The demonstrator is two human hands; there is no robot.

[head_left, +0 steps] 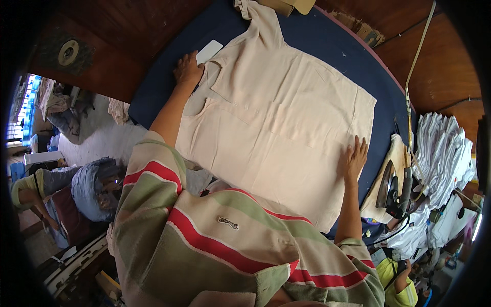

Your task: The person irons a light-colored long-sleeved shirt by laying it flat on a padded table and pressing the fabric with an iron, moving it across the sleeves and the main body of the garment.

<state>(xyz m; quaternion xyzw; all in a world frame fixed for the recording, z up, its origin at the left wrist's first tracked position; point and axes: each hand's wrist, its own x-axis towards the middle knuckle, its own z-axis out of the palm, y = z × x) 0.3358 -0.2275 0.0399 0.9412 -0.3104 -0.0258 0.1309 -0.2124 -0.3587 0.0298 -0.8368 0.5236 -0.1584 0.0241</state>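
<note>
A cream shirt-like garment [286, 117] lies spread over a dark blue padded table [174, 43], with creases across it and one sleeve stretching to the far side. My left hand [188, 70] rests at the garment's left edge, fingers apart on the blue cover. Just beyond its fingertips is a small white flat card-like piece [209, 51]. On the right, my right hand [355, 157] lies flat with fingers spread along the garment's right edge. Neither hand grips anything that I can see.
An iron [391, 192] stands at the table's right side on a tan cloth pad, its cord running upward. White garments [444, 148] hang beyond it. An open cardboard box [286, 6] sits at the far edge. Other people work at lower left [36, 197] and lower right [399, 279].
</note>
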